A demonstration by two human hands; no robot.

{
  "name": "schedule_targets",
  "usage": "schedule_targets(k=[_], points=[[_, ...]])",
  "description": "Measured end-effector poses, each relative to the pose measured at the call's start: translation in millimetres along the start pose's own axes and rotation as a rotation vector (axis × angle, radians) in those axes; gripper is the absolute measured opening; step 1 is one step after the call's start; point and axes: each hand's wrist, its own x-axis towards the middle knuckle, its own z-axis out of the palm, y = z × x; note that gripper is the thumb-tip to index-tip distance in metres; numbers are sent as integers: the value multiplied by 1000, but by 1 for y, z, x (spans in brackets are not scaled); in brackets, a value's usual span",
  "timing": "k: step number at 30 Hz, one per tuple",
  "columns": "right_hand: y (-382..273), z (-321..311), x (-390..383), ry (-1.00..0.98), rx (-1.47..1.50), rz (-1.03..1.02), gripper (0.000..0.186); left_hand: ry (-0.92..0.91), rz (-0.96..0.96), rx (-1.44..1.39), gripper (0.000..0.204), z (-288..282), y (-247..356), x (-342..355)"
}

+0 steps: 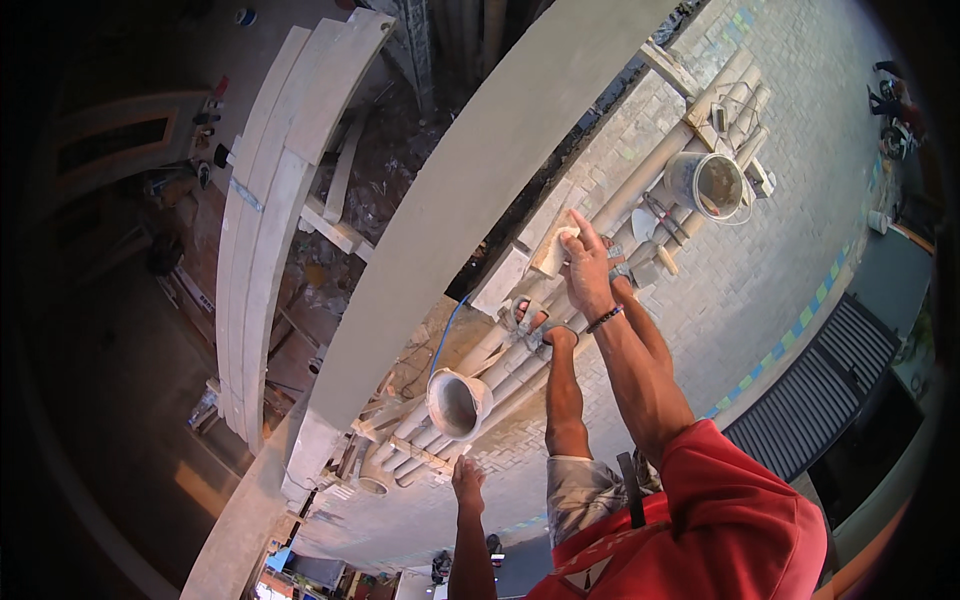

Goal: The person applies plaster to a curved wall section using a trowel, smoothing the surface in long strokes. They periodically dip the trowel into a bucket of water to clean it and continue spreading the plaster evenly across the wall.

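Observation:
My right hand [588, 268] is closed on a flat tan rectangular block [551, 250], which looks like a hand float or a sponge; its far side is hidden. The block is beside the long, smooth grey plastered beam [440, 210]. Lower down, my left hand [467, 478] hangs with loosely curled fingers and nothing visible in it, nearest to a pale bucket [458, 406]. By my right hand lie a trowel [644, 226] and a tool with red handles [664, 216]. Another bucket [704, 184] with grey material inside stands beyond them.
My sandalled feet [530, 318] stand on a platform of long round poles [640, 180], raised above a paved street [790, 150]. Pale boards [290, 190] run along the left side, with rubble between them and the beam. A blue cord [447, 335] hangs near the poles.

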Motion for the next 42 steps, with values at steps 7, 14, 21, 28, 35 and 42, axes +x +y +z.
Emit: schedule_targets(k=[7,14,21,28,35,42], points=[[-203,2,41,121,-1233,-877,52,-33,7,8,63,12,-2,-1],[-235,32,85,-82,-1629,-943,46,-36,-4,-16,58,14,-13,-2],[-115,69,-16,-520,-1711,-864,45,0,-52,45,57,26,12,-4],[-240,38,74,-68,-1652,-913,36,-11,-5,12,60,26,14,-5],[-121,87,2,-488,-1708,-907,31,-31,-39,96,58,33,12,2],[-225,53,62,-114,-1597,-894,36,-60,30,15,58,22,14,-4]])
